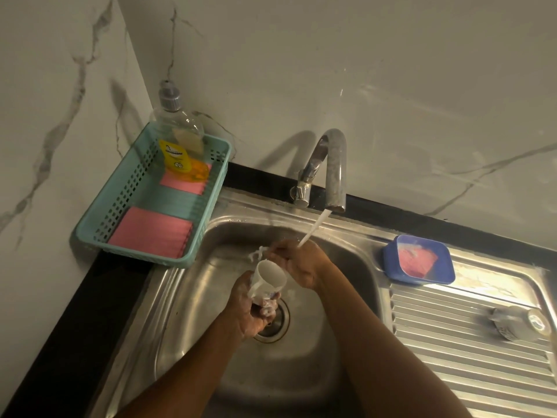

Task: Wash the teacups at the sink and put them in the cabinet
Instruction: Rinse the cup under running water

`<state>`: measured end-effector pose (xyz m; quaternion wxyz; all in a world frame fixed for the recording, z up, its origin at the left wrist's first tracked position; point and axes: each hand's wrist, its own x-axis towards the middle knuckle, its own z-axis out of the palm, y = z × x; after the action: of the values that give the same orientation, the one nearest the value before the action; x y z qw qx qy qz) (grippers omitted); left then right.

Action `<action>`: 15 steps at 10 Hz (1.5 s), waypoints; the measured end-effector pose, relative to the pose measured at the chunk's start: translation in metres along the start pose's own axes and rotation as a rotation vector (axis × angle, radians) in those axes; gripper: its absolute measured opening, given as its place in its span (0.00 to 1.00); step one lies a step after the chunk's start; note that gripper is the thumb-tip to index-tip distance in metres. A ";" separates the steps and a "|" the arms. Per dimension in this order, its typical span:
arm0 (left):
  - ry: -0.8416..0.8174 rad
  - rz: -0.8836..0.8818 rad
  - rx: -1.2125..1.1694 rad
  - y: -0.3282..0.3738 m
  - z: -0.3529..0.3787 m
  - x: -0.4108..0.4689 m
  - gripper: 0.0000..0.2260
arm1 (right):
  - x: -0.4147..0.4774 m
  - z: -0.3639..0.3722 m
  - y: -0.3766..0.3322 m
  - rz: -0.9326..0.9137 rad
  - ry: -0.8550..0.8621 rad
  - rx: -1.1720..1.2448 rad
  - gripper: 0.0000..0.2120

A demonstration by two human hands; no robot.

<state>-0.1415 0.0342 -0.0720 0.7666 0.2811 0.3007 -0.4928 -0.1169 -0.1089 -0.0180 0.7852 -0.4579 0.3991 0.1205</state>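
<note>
Gripping the white teacup (270,279) round its base, the left hand (249,313) holds it over the sink (193,285) basin, below and in front of the tap (331,167). Its fingers (266,309) are curled tight about the foot of the cup and coated in suds. The cup tilts: its long axis runs from the base in the palm up to the rim, and the open mouth points up and back toward the tap. The handle faces away from the tap, toward the person.

Glazed ceramic like this is likely stiff, fairly light and brittle, and with soap on it I judge it slippery. A knock on the steel basin could chip it. The surest hold would be through the handle or a full wrap round the body, not a pinch on the wet rim.

The right hand (301,263) lies directly under the tap's water stream (312,229), fingers stretched out and holding nothing I can make out, with foam at the tips.

A second cup (518,322), blurred, lies on the drainboard far right of the tap. A blue soap dish (419,260) sits right of the tap, and a teal basket (150,200) with a dish soap bottle (180,140) stands to its left.
</note>
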 end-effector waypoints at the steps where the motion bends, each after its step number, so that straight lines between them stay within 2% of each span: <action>1: 0.012 0.006 -0.013 0.000 -0.005 0.004 0.21 | 0.000 -0.002 0.002 -0.289 0.119 -0.857 0.08; 2: 0.022 0.015 -0.007 -0.001 -0.005 0.005 0.21 | -0.002 -0.001 0.000 -0.451 0.181 -1.242 0.09; 3: 0.035 0.009 -0.009 -0.004 -0.004 0.007 0.22 | -0.002 0.004 -0.005 -0.391 0.173 -1.471 0.11; 4: 0.050 0.017 -0.022 -0.005 -0.005 0.008 0.23 | 0.003 0.011 -0.009 -0.318 0.098 -1.594 0.14; 6: 0.064 0.040 -0.028 -0.004 -0.009 0.009 0.24 | 0.023 0.026 -0.025 0.131 -0.076 -0.657 0.20; 7: 0.078 0.039 -0.025 -0.002 -0.010 0.011 0.24 | 0.024 0.031 -0.034 0.240 -0.083 -0.411 0.21; 8: 0.063 0.045 -0.013 -0.001 -0.010 0.013 0.24 | 0.020 0.033 -0.039 0.260 -0.127 -0.329 0.19; 9: 0.045 0.038 -0.026 -0.003 -0.010 0.018 0.24 | 0.002 0.028 -0.044 0.162 -0.116 -0.320 0.08; 10: 0.009 0.029 -0.030 -0.003 -0.006 0.021 0.23 | -0.015 0.017 -0.039 -0.082 -0.053 -0.530 0.04; 11: -0.081 0.032 0.009 0.002 0.009 0.026 0.20 | -0.029 -0.012 -0.021 -0.549 0.118 -1.044 0.07; 12: -0.099 0.040 0.063 0.007 0.024 0.031 0.16 | -0.030 -0.037 -0.009 -0.608 0.096 -1.120 0.15; 13: -0.063 0.096 0.248 0.013 0.041 0.046 0.23 | -0.031 -0.059 0.011 -0.538 -0.088 -0.963 0.33; 14: 0.019 0.111 0.376 0.020 0.046 0.050 0.34 | -0.031 -0.058 0.022 -0.606 -0.023 -0.965 0.37; 15: 0.104 0.127 0.492 0.033 0.040 0.053 0.40 | -0.024 -0.044 0.029 -0.674 0.106 -1.040 0.33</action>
<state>-0.0860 -0.0141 -0.0807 0.6880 0.5025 0.1925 -0.4869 -0.1713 -0.1247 -0.0294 0.4334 -0.8866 0.1600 0.0217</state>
